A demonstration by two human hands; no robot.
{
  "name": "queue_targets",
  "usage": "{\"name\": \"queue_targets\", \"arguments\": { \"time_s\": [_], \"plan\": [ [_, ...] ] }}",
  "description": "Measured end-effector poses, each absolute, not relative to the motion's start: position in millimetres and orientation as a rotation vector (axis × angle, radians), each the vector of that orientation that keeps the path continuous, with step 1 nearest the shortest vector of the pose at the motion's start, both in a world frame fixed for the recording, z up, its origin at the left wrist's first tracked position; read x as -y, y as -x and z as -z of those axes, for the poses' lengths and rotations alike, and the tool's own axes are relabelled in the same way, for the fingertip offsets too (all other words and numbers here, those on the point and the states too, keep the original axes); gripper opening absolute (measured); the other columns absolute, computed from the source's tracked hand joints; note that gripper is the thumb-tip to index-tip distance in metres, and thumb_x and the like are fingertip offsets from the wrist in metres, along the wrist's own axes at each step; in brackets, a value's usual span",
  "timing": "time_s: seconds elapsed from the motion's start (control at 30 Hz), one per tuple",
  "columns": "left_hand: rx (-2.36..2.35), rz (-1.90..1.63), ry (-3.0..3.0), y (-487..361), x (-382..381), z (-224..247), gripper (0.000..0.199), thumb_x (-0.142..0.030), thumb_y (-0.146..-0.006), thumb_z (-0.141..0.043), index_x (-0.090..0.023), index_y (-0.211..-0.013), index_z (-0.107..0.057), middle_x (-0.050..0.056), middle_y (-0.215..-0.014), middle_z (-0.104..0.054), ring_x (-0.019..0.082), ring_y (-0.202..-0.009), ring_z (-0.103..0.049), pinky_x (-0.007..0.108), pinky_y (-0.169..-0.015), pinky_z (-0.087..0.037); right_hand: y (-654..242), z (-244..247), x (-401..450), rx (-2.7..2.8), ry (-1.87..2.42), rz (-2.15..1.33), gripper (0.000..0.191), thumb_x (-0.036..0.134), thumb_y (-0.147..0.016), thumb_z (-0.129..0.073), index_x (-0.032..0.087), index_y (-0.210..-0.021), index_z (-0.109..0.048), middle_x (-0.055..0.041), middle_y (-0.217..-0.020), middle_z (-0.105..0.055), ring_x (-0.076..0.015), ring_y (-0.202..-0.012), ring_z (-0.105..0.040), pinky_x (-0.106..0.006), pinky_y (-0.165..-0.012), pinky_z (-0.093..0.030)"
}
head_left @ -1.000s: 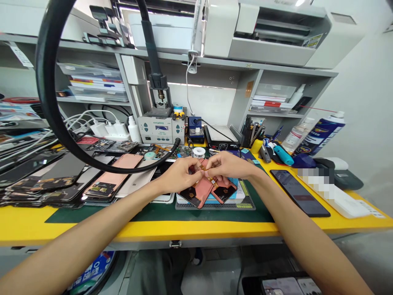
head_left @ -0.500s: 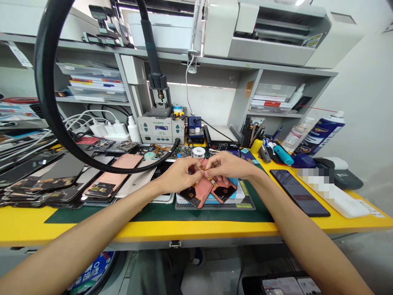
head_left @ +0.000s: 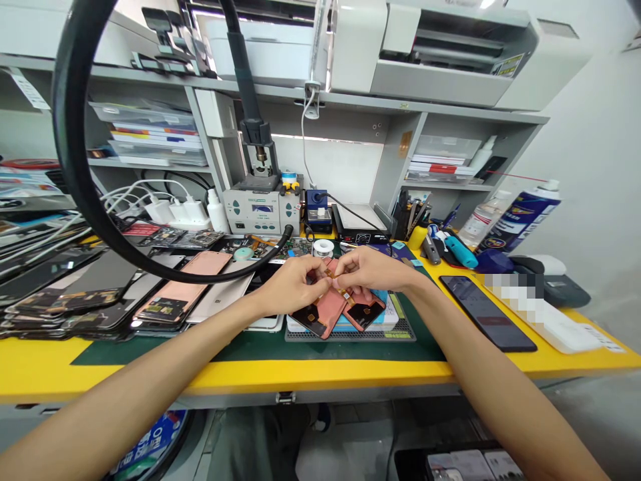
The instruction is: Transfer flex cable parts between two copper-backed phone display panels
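Pinching tight, our left hand (head_left: 293, 285) and right hand (head_left: 373, 269) grip a thin amber flex cable (head_left: 342, 288) over a copper-backed phone screen (head_left: 320, 314), where one sharp tug could tear it.

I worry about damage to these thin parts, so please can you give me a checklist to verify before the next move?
1. Left hand and right hand meet at the orange flex cable: ok.
2. Flex cable free of creases: cannot tell, the fingers hide most of it.
3. Copper-backed display panel and second display panel kept apart: not ok, they lie against each other.
4. Both panels resting on the grey perforated mat: ok.
5. Black hose away from the hands: ok, its end stays to their left.
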State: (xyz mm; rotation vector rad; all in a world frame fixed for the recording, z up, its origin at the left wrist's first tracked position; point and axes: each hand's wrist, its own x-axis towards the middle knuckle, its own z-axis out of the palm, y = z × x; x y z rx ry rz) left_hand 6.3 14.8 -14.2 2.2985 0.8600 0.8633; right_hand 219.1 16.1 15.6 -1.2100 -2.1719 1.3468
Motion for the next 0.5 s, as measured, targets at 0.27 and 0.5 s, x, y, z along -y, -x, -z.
{"name": "queue_targets", "arguments": {
  "time_s": [0.27,0.5],
  "plan": [
    [-0.882,-0.891,-2.354,-6.0,-15.5,14.6,0.012,-0.023,-0.084,-0.059,-0.016,-0.074,-0.062,-0.003,-0.068,-0.062,0.011,-0.061,-0.055,0.023,-0.062,-0.041,-218.6,-14.3,-16.8,2.175,1.21,-1.347,0.016,0.032,-0.081,-0.065,0.016,-0.081,-0.064,0.0018,-0.054,-0.061,-0.0109,-0.04,-0.057,-0.015,-0.035,-0.044],
    [-0.903,-0.868,-2.356,-6.6,-15.3,15.4,0.012,-0.024,-0.084,-0.058,-0.016,-0.076,-0.063,-0.002,-0.068,-0.063,0.012,-0.061,-0.055,0.024,-0.062,-0.041,-218.7,-16.0,-15.5,2.162,1.217,-1.349,0.017,0.033,-0.08,-0.066,0.016,-0.079,-0.064,0.0018,-0.055,-0.061,-0.0106,-0.039,-0.057,-0.016,-0.035,-0.044]
  ]
}}
